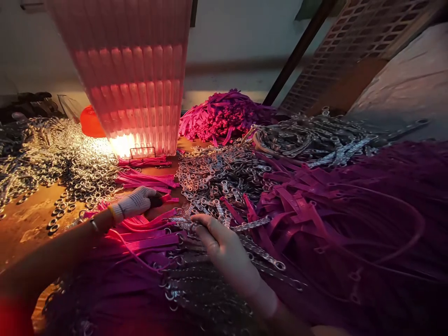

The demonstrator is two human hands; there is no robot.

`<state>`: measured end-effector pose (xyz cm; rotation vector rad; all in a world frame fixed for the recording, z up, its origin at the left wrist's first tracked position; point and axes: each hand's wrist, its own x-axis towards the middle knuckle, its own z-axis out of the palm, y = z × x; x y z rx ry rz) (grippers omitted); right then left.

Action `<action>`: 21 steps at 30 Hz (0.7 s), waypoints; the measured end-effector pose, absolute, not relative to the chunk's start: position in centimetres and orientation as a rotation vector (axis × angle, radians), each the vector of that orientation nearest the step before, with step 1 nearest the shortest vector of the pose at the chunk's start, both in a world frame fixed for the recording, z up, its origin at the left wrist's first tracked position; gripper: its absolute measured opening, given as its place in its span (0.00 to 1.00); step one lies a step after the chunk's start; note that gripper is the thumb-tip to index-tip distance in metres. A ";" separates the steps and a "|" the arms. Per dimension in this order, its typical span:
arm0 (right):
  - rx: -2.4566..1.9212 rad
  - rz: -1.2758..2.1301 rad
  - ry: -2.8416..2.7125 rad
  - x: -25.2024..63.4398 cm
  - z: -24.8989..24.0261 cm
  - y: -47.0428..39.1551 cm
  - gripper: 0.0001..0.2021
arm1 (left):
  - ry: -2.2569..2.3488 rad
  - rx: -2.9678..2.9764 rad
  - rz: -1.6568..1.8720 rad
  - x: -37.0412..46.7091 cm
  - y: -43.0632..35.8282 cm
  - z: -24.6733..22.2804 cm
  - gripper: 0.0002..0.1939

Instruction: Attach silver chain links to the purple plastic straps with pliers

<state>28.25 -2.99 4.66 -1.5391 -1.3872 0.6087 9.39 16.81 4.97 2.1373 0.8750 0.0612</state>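
My left hand [136, 204], in a white dotted glove, is closed around a dark tool [157, 199] whose shape is hard to make out, above pink straps [150, 181]. To its right, my bare right hand [222, 245] has thumb and fingers pinched at the ringed end of a silvery braided strap [182, 223]. Beneath my right hand lies a row of dark stitched straps [206, 289] with metal rings. Pink straps [154, 240] stretch leftward from these rings.
Ringed metallic straps are heaped at left [87, 172] and centre [217, 172]. A pink pile [227, 114] sits behind, and purple straps [315, 210] cover the right. A red lamp [91, 122] glows beside a tall ribbed translucent panel [140, 84].
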 end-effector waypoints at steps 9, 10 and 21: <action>-1.478 0.337 -1.709 23.6 7.1 -3.0 0.14 | 0.866 1.530 0.356 5.2 5.3 9.4 0.19; -1.493 0.303 -1.732 23.1 7.3 -3.1 0.15 | 0.884 1.551 0.362 5.1 4.7 9.5 0.18; -1.603 0.083 -1.906 20.9 6.5 -4.9 0.14 | 0.860 1.024 0.670 4.2 1.2 6.6 0.14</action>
